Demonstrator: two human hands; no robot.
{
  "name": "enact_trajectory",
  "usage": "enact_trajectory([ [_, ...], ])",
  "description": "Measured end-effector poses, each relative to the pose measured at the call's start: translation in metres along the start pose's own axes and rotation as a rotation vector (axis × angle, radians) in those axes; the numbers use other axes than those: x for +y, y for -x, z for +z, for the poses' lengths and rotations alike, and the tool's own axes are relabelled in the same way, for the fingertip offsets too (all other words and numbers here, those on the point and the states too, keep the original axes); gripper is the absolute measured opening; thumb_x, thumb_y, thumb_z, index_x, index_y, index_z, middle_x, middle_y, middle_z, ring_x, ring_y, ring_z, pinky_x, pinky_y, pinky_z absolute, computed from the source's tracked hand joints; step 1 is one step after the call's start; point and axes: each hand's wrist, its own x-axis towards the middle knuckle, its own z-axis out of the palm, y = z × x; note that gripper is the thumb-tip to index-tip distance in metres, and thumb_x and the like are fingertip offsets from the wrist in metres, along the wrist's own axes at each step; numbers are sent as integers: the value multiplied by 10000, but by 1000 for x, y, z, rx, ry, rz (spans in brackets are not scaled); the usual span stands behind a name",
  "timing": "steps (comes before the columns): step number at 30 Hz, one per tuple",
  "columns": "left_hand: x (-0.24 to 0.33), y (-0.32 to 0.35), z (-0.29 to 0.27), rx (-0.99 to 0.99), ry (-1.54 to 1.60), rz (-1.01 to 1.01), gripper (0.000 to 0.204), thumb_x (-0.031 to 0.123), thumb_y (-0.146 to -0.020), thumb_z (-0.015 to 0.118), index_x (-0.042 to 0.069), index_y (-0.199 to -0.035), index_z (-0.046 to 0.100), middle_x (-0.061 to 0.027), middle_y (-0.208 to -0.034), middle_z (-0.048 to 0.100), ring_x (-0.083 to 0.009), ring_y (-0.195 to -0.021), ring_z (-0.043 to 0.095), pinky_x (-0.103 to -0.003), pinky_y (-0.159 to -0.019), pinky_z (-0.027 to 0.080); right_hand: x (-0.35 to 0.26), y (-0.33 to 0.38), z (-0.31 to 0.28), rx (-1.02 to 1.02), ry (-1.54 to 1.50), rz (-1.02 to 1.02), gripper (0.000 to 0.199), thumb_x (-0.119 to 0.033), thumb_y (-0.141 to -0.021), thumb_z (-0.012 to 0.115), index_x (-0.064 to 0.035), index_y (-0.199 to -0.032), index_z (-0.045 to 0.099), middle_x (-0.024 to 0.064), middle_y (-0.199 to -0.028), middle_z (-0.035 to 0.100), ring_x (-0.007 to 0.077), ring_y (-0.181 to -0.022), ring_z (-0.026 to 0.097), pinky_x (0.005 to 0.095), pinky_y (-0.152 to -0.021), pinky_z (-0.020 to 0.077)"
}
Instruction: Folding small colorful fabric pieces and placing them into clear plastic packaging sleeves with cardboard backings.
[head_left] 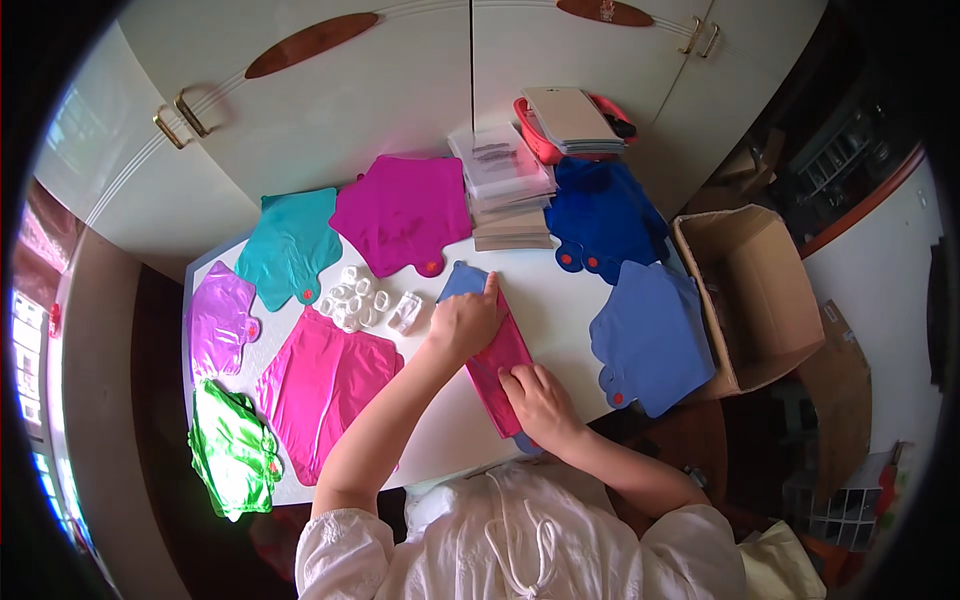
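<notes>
A white bench (430, 435) is spread beneath both hands. To the right of the right hand (541, 403), an open cardboard box (770, 240) is placed at the bench's edge, and nearer that hand a slate-blue pile (655, 335) of what look like flat foil balloons is laid. Left of the left hand (465, 322), past its forearm, a bright pink pile (325, 385) is spread; ahead of it, a magenta pile (405, 215).

Under and between the two hands a folded pink foil strip (488, 385) is laid, with blue foil (460, 278) showing at both ends. Its far end is pressed by the left hand's outstretched index finger, the other fingers being curled; by the right hand, fingers bunched, its near right edge is touched — whether anything is pinched by either cannot be told.

The foil is judged light, thin, limp and slippery, easily creased and apt to spring open; it is best taken by the folded long edges, with flat fingertips — one end pinned.

Just left of the left hand, a white packet (405, 313) and small white rings (350, 300) are scattered.
</notes>
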Motion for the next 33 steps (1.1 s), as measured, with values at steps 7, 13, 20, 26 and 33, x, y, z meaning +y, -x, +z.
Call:
enact_trajectory([
  [7,-15,22,13,398,-77,74,612,298,-826,663,66,-1346,438,-213,-1171,514,-382,-1071,532,-416,-789,515,8,0,14,74,-16,-95,368,-64,-800,514,69,-1142,551,181,-1249,501,299,-1207,473,360,-1003,425],
  [13,-17,74,32,483,670,44,633,100,-806,644,12,-1363,355,-281,-1331,283,-412,-1157,429,-483,-942,422,7,0,13,70,-66,-88,365,-66,-794,518,51,-1136,564,155,-1246,511,283,-1204,478,354,-993,432],
  [20,-2,86,30,547,175,45,639,193,-838,663,43,-1386,370,-256,-1393,313,-403,-1264,384,-447,-1063,349,9,-1,13,61,-55,-108,373,-92,-797,527,44,-1141,568,148,-1241,521,276,-1201,486,356,-1002,428],
  [26,6,116,45,252,118,321,890,608,-850,502,-94,-1372,338,-295,-1414,347,-388,-1349,323,-460,-1110,256,11,0,16,33,-159,-89,376,-133,-822,525,27,-1160,568,162,-1295,499,304,-1258,444,376,-1039,399],
  [33,-18,91,44,274,-78,224,965,684,-829,435,-118,-1357,350,-287,-1423,346,-387,-1357,310,-452,-1109,257,11,-1,15,0,-94,-118,353,-108,-835,512,8,-1158,592,141,-1292,530,289,-1259,462,388,-1061,380],
])
